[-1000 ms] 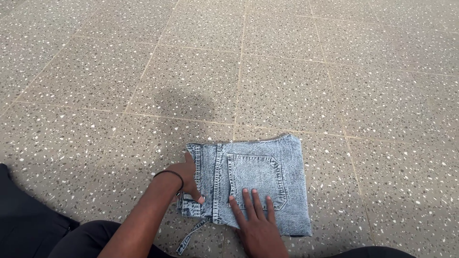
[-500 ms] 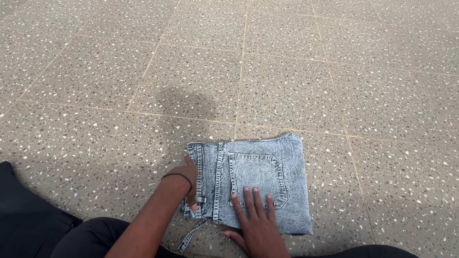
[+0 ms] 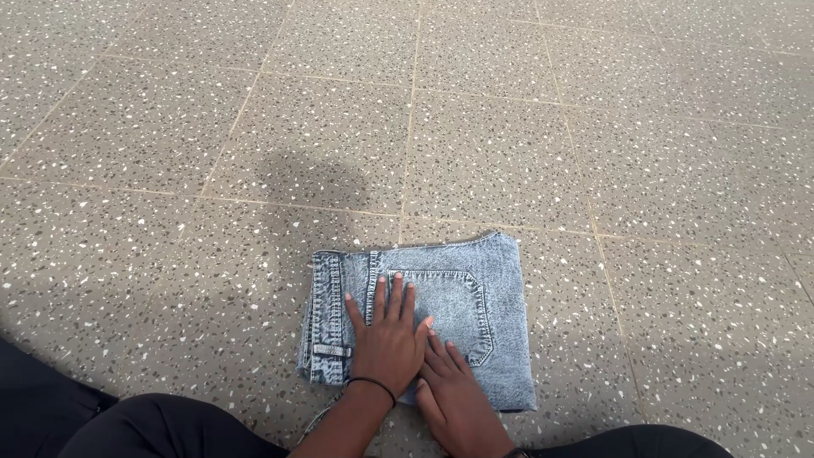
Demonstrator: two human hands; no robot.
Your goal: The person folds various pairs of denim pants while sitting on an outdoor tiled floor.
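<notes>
Now, starting at the left of the view, the person's dark trouser leg (image 3: 127, 424) fills the lower corner, and beside it the folded pair of pale, acid-washed jeans (image 3: 475, 297) lies flat on the speckled tiled floor (image 3: 593, 127), close in front of the knees, waistband to the left and a stitched back pocket (image 3: 454, 309) facing up. Half a second ago the left hand (image 3: 386, 343), a thin dark band on its wrist, was at the waistband edge; it has since slid rightward onto the middle of the bundle and lies palm down, fingers (image 3: 394, 297) straight and slightly spread across the pocket's left side, pinching nothing. The right hand (image 3: 449, 390) has shifted a little too, its fingers close together, flat on the near edge of the denim, with its tips tucked against the heel of the left hand. Both palms press on the cloth together, so the fold looks finished and is being flattened, I judge. Further right only bare tile and a faint shadow show.
</notes>
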